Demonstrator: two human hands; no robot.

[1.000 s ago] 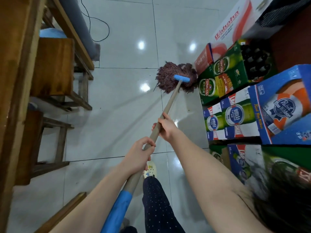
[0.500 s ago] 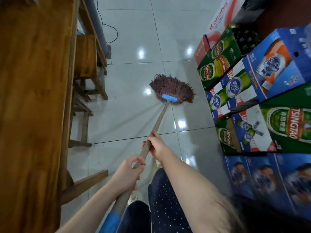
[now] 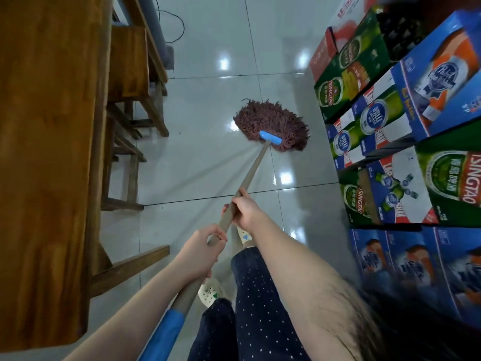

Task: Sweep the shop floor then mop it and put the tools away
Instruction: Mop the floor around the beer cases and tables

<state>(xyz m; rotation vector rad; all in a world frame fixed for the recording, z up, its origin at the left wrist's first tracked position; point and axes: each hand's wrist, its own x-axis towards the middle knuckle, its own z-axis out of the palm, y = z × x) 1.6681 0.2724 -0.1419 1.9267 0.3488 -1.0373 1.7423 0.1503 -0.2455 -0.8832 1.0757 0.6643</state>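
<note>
A mop with a brownish-red string head [image 3: 273, 125] and a blue clamp lies spread on the glossy white tiled floor [image 3: 208, 162]. Its grey-brown handle [image 3: 253, 170] runs back toward me and ends in a blue grip at the bottom. My right hand [image 3: 247, 211] grips the handle further down its length, toward the head. My left hand [image 3: 201, 252] grips it closer to my body, just behind the right hand. My legs in dark dotted trousers and pale slippers stand below the handle.
A wooden table [image 3: 44, 152] fills the left side, with wooden stools [image 3: 130, 74] tucked beside it. Stacked beer cartons [image 3: 390, 126] line the right side, close to the mop head. A black cable [image 3: 177, 27] lies on the floor at the back.
The mop head has been drawn back toward me, away from the cartons, and now lies spread flat. My view has shifted backward along the aisle. Both hands keep their hold.
</note>
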